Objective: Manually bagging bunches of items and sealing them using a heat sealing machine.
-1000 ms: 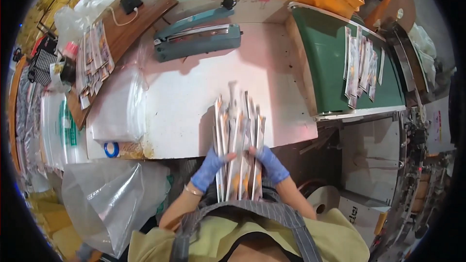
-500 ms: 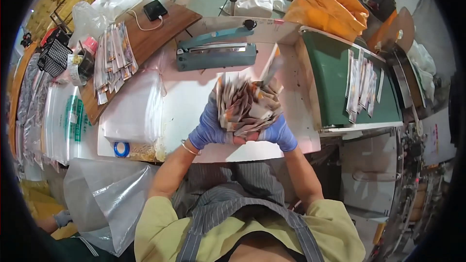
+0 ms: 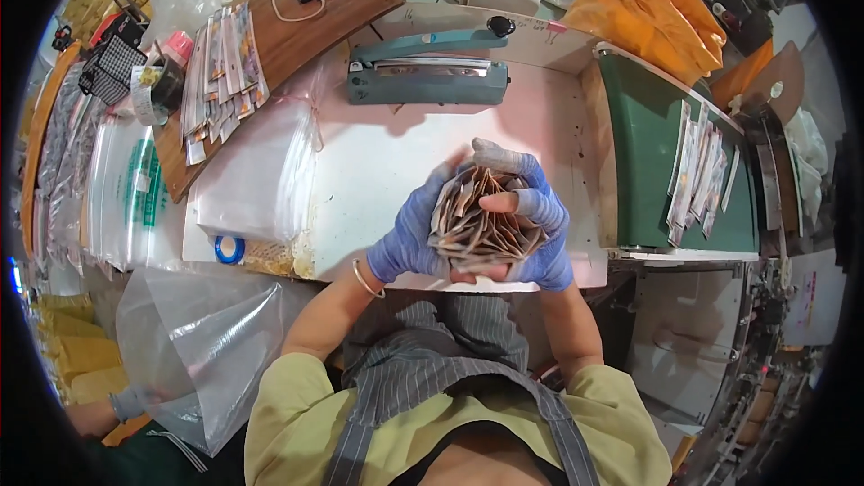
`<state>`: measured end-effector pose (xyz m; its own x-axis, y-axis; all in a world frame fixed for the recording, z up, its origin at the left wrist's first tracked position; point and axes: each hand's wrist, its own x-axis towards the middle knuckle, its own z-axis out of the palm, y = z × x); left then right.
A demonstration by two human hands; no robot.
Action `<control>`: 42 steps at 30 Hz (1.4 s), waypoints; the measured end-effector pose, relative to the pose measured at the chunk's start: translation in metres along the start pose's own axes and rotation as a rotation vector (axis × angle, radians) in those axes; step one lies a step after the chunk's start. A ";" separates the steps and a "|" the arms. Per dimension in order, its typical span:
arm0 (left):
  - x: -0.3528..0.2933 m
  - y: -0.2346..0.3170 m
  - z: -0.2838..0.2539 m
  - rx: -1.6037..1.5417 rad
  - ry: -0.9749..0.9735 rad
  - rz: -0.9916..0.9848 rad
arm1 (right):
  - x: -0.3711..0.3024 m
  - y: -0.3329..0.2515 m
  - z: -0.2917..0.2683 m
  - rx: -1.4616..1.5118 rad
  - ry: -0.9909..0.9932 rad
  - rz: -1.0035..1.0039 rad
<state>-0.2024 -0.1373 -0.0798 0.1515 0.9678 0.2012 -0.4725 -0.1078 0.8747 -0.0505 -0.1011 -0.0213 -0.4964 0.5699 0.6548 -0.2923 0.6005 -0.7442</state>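
A thick bundle of slim printed packets (image 3: 477, 229) stands with its edges fanned up between my hands, above the near edge of the white worktable (image 3: 369, 153). My left hand (image 3: 409, 229), in a blue glove, wraps the bundle's left side. Around its right side goes my right hand (image 3: 551, 234), gloved the same way, with bare fingertips bent over the top of the packets. Both hands are closed on the bundle. The lower ends of the packets are partly hidden by my palms and fingers.
Beyond my hands sits a teal bag sealer (image 3: 427, 81). Clear plastic bags (image 3: 247, 189) are stacked at left beside a blue tape roll (image 3: 229, 249). More packets lie on a brown board (image 3: 297, 36) and a green belt (image 3: 634, 153). Another person's hand (image 3: 126, 403) shows at lower left.
A packet that stuck up at the bundle's right no longer stands out. My right fingers have come over the top of the bundle. The whole view has shifted slightly.
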 end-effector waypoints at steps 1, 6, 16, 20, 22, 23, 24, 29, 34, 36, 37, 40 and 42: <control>-0.003 0.005 -0.008 0.130 -0.097 0.049 | 0.002 0.003 0.006 -0.009 -0.008 -0.014; -0.017 0.016 -0.014 0.500 -0.236 0.124 | 0.013 -0.014 0.031 0.209 0.270 0.496; 0.043 -0.069 -0.126 0.432 0.427 -0.315 | -0.020 0.194 0.014 -0.477 0.344 0.881; 0.011 -0.083 -0.185 0.733 0.629 -0.272 | -0.014 0.124 -0.098 -1.124 0.369 0.365; -0.010 -0.093 -0.204 0.783 0.599 -0.158 | -0.022 0.065 -0.180 -1.597 0.429 0.465; -0.014 -0.091 -0.195 0.784 0.611 -0.176 | -0.037 0.048 -0.218 -1.729 0.501 0.649; -0.017 -0.080 -0.183 0.786 0.628 -0.192 | -0.051 0.030 -0.258 -1.741 0.481 0.897; -0.033 -0.069 -0.179 0.711 0.640 -0.174 | -0.122 -0.036 -0.389 -1.574 0.768 1.498; -0.041 -0.055 -0.177 1.273 0.468 -0.315 | -0.157 -0.046 -0.451 -1.442 0.803 1.734; -0.035 -0.071 -0.197 1.394 0.510 -0.394 | -0.137 -0.031 -0.447 -1.399 0.666 1.621; -0.029 -0.093 -0.236 1.244 0.207 0.275 | -0.119 -0.029 -0.440 -1.266 0.681 1.592; -0.014 -0.095 -0.206 1.159 0.254 0.277 | -0.088 -0.016 -0.406 -1.412 0.499 1.529; -0.013 -0.084 -0.188 1.249 0.633 -0.369 | -0.070 0.008 -0.395 -1.365 0.688 1.363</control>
<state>-0.3283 -0.0981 -0.2389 -0.4633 0.8846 -0.0525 0.6100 0.3614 0.7052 0.3046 0.0854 -0.0216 0.6022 0.7967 0.0514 0.7589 -0.5512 -0.3468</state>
